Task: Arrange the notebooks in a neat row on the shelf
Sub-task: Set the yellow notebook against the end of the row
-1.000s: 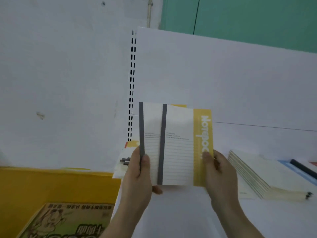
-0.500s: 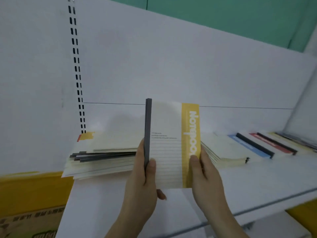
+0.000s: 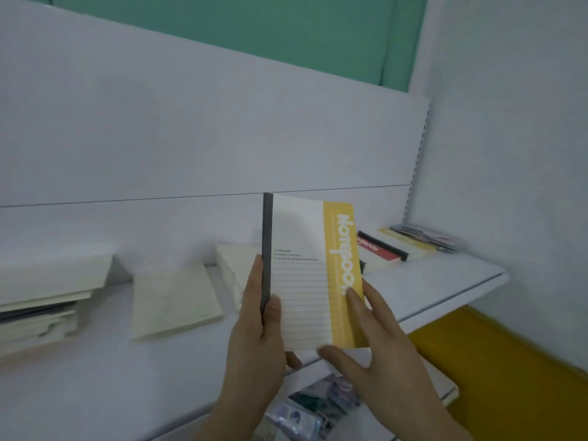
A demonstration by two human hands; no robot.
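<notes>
I hold a cream and yellow notebook (image 3: 305, 275) with a grey spine upright above the white shelf (image 3: 95, 377). My left hand (image 3: 257, 338) grips it along the spine edge, thumb on the front cover. My right hand (image 3: 375, 338) touches the yellow right edge and lower corner with spread fingers. On the shelf lie a cream notebook (image 3: 173, 300) lying flat on its own, a stack of notebooks (image 3: 41, 300) at the far left, and another cream pile (image 3: 235, 265) partly hidden behind the held one.
More notebooks lie flat in a row at the shelf's right end: a red and black one (image 3: 380, 246) and a yellow-edged one (image 3: 410, 241). Packaged items (image 3: 305, 412) sit on a lower shelf. A yellow panel (image 3: 509, 361) shows at lower right.
The view has swung to the right along the shelf; the left stack now sits at the frame's edge. Both hands keep the notebook upright, and my right fingers have spread out along its edge.
</notes>
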